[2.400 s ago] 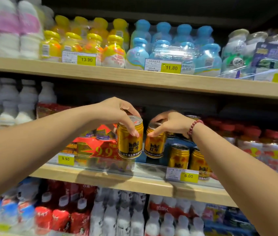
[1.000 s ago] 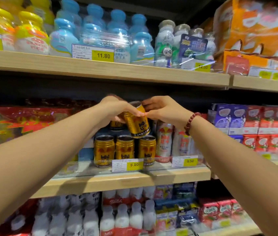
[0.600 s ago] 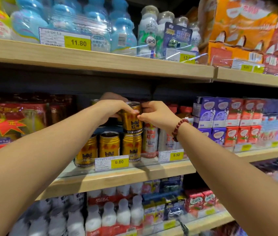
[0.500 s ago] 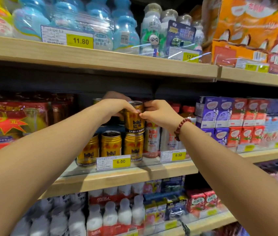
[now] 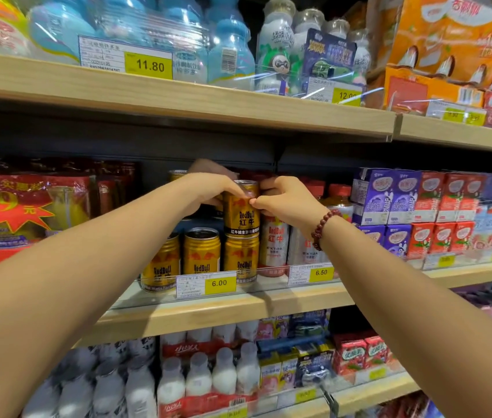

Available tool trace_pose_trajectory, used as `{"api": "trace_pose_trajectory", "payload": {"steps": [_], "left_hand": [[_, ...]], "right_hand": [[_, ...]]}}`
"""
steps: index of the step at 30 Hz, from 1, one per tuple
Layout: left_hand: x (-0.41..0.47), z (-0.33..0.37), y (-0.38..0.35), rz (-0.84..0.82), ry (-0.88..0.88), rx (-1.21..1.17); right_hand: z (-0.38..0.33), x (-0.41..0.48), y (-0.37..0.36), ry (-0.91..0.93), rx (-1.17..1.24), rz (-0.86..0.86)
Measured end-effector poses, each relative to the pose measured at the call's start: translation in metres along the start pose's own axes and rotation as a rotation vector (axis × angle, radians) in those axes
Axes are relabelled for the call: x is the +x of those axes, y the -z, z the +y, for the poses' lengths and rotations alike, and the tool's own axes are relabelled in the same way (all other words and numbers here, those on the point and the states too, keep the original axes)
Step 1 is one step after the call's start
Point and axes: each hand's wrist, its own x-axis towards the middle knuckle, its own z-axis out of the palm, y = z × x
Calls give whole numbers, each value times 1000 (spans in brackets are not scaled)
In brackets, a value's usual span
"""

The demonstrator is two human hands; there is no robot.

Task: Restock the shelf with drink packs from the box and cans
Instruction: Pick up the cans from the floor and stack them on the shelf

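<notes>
While both grips close on it, the upper can [image 5: 241, 217] stands upright on the rightmost of the three front cans [image 5: 201, 254] on the middle shelf [image 5: 238, 309]. My left grip [image 5: 208, 191] curls round its upper left side, and my right grip [image 5: 284, 203] pinches its rim from the right between thumb and forefinger.

I judge the can as good as placed, so the second tier has begun. The other two front cans show bare tops, which leaves room for more stacking. Another gold top [image 5: 176, 175] peeks out behind my left wrist; it may be a can further back on the shelf, but my arm hides too much to say. No box or drink packs for restocking are in view, so that part looks undone.

The can is short and gold, with a red bull mark, dark lettering facing out and a silvery lid. It lines up squarely over the one beneath, just left of the white bottles [image 5: 271, 245] and above the 6.00 price tag [image 5: 220, 283].
</notes>
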Motion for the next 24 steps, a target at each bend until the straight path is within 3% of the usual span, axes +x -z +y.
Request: {"api": "trace_pose_trajectory", "payload": {"steps": [10, 14, 24], "left_hand": [[-2, -3, -6, -55, -21, -77], [-8, 2, -10, 11, 41, -92], [-34, -27, 12, 50, -25, -109]], "right_hand": [[2, -5, 0, -26, -27, 56], [2, -10, -4, -25, -73, 73], [0, -34, -6, -80, -61, 105]]}}
